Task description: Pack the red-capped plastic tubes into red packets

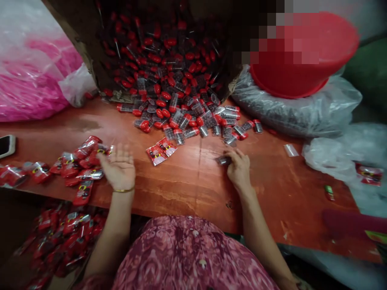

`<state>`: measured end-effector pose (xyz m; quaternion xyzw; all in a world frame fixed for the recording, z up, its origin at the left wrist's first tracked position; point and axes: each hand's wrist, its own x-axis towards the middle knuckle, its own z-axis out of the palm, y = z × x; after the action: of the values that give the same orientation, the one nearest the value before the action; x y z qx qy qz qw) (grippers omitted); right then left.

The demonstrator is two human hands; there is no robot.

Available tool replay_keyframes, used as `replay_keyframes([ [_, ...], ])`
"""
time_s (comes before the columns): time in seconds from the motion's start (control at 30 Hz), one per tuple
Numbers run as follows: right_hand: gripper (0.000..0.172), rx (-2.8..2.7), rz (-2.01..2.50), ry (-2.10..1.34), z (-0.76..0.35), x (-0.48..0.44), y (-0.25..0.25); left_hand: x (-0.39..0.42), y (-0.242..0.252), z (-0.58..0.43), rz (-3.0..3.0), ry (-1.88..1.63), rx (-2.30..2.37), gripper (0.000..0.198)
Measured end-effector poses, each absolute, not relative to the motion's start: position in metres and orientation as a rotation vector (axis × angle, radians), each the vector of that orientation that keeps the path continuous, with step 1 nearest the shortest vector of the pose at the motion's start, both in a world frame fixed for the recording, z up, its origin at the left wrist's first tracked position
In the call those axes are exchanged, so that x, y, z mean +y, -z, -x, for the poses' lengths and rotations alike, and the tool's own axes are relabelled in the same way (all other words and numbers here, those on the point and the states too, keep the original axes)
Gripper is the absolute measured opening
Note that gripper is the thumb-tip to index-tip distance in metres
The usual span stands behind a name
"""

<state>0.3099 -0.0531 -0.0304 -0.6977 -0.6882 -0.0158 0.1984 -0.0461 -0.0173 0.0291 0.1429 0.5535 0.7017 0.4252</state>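
My left hand (121,167) is open, palm up and fingers stretched out, with nothing in it. Its thumb is beside a heap of red printed packets (70,164) at the table's left. Between the bent fingers of my right hand (239,167) is a small clear plastic container (223,160) with dark contents, low over the tabletop; part of it is hidden by the fingers. Two flat red printed labels (161,151) lie between the hands. Beyond them spreads a big pile of red-capped clear containers (181,117).
The pile spills from a cardboard box (71,36) on the wooden table (181,185). A pink-filled bag (33,84), a phone (7,146), a red tub (290,76) on a dark-filled bag (290,112) and clear plastic bags (326,157) surround it. More packets (66,237) lie below the left edge.
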Motion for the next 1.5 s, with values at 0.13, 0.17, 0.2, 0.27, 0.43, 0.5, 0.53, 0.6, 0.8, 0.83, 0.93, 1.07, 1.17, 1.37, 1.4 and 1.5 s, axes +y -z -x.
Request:
replay_keyframes([
  [0.13,0.039,-2.097,1.592,-0.086,-0.268,-0.057,0.03,-0.006,-0.025,0.003,-1.248,-1.307,1.6,0.031],
  [0.17,0.039,-2.106,1.547,-0.078,-0.26,-0.056,0.028,-0.001,-0.023,-0.005,-1.457,-1.205,1.641,0.028],
  [0.2,0.039,-2.099,1.514,-0.061,-0.252,-0.056,0.026,0.004,-0.02,-0.011,-1.619,-1.105,1.691,0.026],
  [0.27,0.04,-2.048,1.475,-0.024,-0.242,-0.055,0.021,0.014,-0.014,-0.017,-1.81,-0.897,1.788,0.024],
  [0.43,0.029,-1.91,1.431,0.004,-0.227,-0.058,0.011,0.022,-0.006,-0.017,-2.009,-0.455,1.955,0.021],
  [0.5,0.023,-1.87,1.419,0.016,-0.223,-0.059,0.01,0.02,-0.007,-0.018,-2.066,-0.371,1.995,0.024],
  [0.53,0.021,-1.849,1.422,0.021,-0.22,-0.06,0.01,0.018,-0.008,-0.019,-2.083,-0.352,2.007,0.025],
  [0.6,0.017,-1.807,1.439,0.029,-0.216,-0.062,0.01,0.017,-0.01,-0.021,-2.101,-0.355,2.015,0.027],
  [0.8,0.013,-1.775,1.427,0.025,-0.205,-0.065,0.003,0.023,-0.008,-0.022,-2.088,-0.447,1.989,0.026],
  [0.83,0.013,-1.779,1.426,0.021,-0.203,-0.066,0.002,0.023,-0.008,-0.021,-2.077,-0.455,1.983,0.025],
  [0.93,0.012,-1.795,1.42,0.004,-0.195,-0.068,0.001,0.021,-0.006,-0.018,-2.068,-0.463,1.938,0.026],
  [1.07,0.013,-1.805,1.401,-0.032,-0.189,-0.07,0.005,0.012,-0.005,-0.018,-2.081,-0.457,1.928,0.025],
  [1.17,0.013,-1.8,1.411,-0.071,-0.188,-0.071,0.005,0.008,-0.006,-0.02,-2.064,-0.504,1.953,0.02],
  [1.37,0.017,-1.639,1.388,-0.396,-0.176,-0.067,-0.005,-0.004,-0.021,-0.024,-1.984,-0.889,1.898,0.022],
  [1.4,0.019,-1.544,1.383,-0.524,-0.172,-0.064,-0.008,-0.007,-0.024,-0.026,-1.985,-0.933,1.857,0.021],
  [1.5,0.024,-1.226,1.295,-0.911,-0.157,-0.053,-0.013,-0.021,-0.032,-0.034,-2.026,-1.001,1.722,0.018],
])
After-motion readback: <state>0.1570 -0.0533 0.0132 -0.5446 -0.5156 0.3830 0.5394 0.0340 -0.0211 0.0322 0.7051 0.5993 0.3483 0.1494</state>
